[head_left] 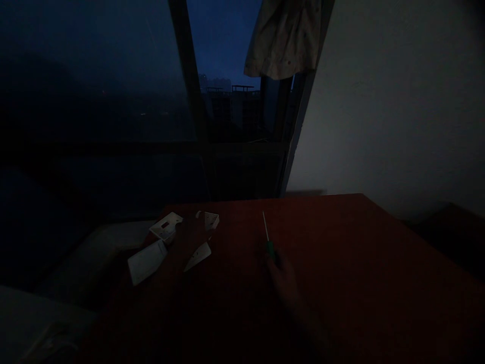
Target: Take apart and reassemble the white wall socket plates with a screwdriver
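Observation:
My right hand [282, 275] is closed round the green handle of a screwdriver [270, 248], whose thin metal shaft points away from me over the red-brown table. On the left, my left hand [191, 233] reaches across a group of white plastic parts. Its fingers are dim, but they appear closed on a small open white plastic box [212, 221]. Left of that hand lies a white frame with a rectangular cutout [165, 225]. Nearer to me are a flat white panel [147, 262] and a smaller white plate [198, 256].
The reddish table [333, 227] reaches toward a dark window frame [204, 126] and a pale wall [386, 111]. A cloth [286, 40] hangs at the window. Another dark surface stands at the far right. The room is very dim.

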Demonstrator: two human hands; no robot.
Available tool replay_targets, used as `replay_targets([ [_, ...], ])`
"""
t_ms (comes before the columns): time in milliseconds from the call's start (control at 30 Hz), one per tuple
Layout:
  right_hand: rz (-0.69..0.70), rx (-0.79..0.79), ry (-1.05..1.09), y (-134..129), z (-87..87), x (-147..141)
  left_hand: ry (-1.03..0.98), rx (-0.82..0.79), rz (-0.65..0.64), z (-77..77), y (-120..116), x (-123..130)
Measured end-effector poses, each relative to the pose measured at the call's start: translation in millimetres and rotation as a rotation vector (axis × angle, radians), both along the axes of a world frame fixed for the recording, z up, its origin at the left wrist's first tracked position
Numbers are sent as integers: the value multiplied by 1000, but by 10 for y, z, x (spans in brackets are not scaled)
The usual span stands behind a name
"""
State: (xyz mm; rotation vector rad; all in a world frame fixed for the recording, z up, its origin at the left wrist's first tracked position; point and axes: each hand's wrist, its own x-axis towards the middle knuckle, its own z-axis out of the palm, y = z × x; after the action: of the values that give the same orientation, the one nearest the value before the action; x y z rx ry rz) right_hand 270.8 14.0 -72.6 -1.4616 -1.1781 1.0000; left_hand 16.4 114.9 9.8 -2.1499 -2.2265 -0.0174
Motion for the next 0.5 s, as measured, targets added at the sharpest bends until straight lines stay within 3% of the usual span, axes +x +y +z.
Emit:
replay_targets([
  [300, -23, -1, -2, 4, 24, 1, -88, 3, -99, -63, 177, 165],
  [500, -61, -6, -26, -10, 96, 34, -139, 31, -206, -113, -54, 603],
])
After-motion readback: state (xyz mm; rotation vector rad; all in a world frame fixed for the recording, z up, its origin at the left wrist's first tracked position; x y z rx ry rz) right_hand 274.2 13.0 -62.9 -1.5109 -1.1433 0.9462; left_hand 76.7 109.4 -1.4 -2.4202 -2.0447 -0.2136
